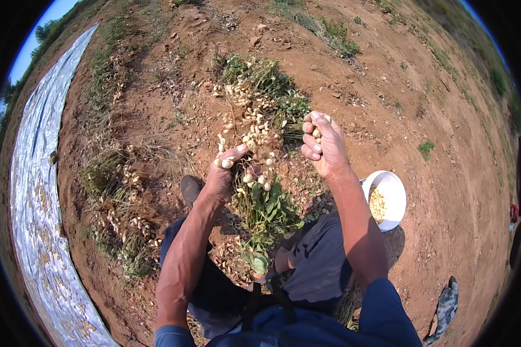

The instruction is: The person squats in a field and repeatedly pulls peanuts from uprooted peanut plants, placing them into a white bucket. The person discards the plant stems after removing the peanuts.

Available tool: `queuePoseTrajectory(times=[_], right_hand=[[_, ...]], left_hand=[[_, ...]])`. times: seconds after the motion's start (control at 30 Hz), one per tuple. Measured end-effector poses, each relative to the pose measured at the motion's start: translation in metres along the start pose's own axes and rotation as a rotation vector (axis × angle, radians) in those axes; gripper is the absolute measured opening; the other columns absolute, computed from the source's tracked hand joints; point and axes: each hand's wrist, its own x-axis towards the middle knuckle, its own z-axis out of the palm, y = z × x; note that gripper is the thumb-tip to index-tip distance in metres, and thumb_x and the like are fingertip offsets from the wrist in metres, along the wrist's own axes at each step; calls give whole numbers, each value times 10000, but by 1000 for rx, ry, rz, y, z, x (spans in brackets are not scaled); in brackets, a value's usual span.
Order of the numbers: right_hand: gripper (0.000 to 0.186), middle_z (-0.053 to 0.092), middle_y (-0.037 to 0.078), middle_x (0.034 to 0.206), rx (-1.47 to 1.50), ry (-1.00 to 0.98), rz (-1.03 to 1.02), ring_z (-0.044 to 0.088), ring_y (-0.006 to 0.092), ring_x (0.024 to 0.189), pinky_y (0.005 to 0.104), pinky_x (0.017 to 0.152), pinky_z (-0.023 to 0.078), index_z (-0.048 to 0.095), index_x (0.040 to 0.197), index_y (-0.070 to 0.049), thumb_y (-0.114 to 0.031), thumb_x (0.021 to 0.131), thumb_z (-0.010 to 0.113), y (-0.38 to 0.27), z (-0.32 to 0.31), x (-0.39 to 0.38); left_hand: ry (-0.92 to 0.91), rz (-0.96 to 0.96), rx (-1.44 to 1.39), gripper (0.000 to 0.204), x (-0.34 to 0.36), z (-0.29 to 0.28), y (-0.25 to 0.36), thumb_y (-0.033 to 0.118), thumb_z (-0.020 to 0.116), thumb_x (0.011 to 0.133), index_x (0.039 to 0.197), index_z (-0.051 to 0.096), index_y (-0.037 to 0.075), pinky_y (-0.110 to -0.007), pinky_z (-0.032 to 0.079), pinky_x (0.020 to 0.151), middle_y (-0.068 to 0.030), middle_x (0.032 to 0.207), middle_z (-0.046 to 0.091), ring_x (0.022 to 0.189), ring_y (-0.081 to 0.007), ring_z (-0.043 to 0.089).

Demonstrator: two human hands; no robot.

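My left hand (223, 178) grips a peanut plant (263, 205) by its root end, with pale pods clustered around the fingers and green leaves hanging down between my knees. To the right, raised a little higher, my right hand (327, 144) is curled closed around several loose peanuts (316, 134); part of them shows between the fingers. Just beyond both hands lies a heap of pulled peanut plants (255, 104), pods toward me and leaves behind. Beside my right forearm stands a white bucket (395, 199) partly filled with picked peanuts (377, 205).
More pulled peanut plants (124, 217) lie on the soil to the left. Past them runs a long silvery sheet (40, 202) with scattered peanuts on it. A camouflage-patterned cloth item (444, 309) is on the ground at lower right. Small weeds (426, 149) dot the bare reddish soil.
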Motion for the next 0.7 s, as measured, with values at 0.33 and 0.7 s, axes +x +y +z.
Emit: queuePoseTrajectory(times=[0.33, 0.7], right_hand=[[327, 716, 221, 1015, -1645, 762, -68, 691, 354, 920, 407, 858, 528, 637, 1099, 34, -247, 940, 690, -58, -303, -164], [678, 672, 171, 1203, -1022, 84, 140, 651, 195, 1104, 341, 902, 560, 567, 1364, 18, -410, 895, 805, -37, -129, -104]], left_hand=[[-157, 3, -71, 335, -10, -9, 15, 230, 653, 887, 1048, 673, -63, -300, 569, 581, -175, 812, 720, 641, -206, 676], [-133, 42, -86, 431, -14, -14, 14, 266, 621, 887, 1084, 690, -111, -314, 563, 634, -169, 883, 747, 693, -221, 696]])
